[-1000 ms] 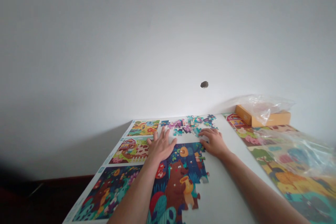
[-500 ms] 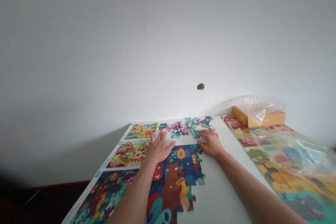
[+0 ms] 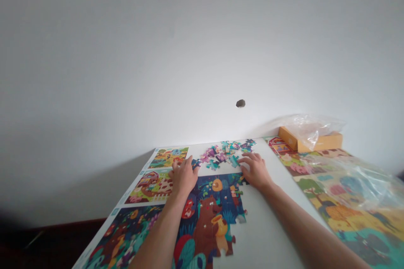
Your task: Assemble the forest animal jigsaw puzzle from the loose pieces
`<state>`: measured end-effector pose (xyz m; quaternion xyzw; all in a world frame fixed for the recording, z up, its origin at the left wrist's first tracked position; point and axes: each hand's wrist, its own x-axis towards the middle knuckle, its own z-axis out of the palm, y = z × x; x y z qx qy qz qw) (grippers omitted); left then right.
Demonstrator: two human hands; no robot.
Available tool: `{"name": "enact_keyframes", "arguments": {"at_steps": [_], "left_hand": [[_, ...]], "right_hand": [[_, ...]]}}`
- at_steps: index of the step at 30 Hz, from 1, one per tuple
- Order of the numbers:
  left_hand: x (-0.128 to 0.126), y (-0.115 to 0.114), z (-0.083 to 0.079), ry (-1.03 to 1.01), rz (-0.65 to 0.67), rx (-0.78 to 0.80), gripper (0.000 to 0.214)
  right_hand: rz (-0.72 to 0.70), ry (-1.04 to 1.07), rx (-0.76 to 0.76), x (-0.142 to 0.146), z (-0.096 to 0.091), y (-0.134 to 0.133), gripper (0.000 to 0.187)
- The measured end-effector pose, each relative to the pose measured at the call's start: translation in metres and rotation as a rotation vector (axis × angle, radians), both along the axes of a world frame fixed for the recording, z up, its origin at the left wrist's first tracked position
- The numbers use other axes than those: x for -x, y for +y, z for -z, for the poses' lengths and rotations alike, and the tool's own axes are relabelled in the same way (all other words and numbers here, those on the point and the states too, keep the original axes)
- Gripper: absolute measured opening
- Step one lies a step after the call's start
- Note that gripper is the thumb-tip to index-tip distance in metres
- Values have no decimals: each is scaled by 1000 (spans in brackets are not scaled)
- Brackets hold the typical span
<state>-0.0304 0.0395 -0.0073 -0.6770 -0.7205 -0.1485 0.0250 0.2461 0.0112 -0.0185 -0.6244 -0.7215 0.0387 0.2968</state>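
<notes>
A partly assembled jigsaw puzzle (image 3: 208, 214) shows a brown bear against a dark blue night scene. At its far left corner is my left hand (image 3: 183, 176), its fingers bent onto a dark blue puzzle piece (image 3: 196, 163) that shows beside the fingertips. My right hand (image 3: 257, 172) rests at the far right corner of the assembled part. Its thumb and fingers are apart, with the fingertips beside a teal puzzle piece (image 3: 234, 160). Several loose pink, purple and teal pieces (image 3: 221, 157) lie in a heap beyond both hands.
Printed picture sheets (image 3: 153, 185) run along the left side. At right, an orange box (image 3: 320, 143) with clear plastic bag (image 3: 311, 128) stands on another picture sheet (image 3: 341, 214). A white wall (image 3: 195, 59) with a small hole (image 3: 240, 103) rises behind the table.
My left hand has drawn back slightly left, its spread fingers now bent. The dark blue piece has come nearer with it. My right hand has barely moved.
</notes>
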Motion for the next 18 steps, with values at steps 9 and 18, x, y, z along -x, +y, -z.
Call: {"name": "enact_keyframes", "arguments": {"at_steps": [9, 18], "left_hand": [[-1, 7, 3, -182, -4, -149, 52], [-32, -22, -15, -503, 693, -192, 54]], "right_hand": [[98, 85, -158, -1, -6, -3, 28], [-362, 126, -100, 21, -29, -26, 49]]}}
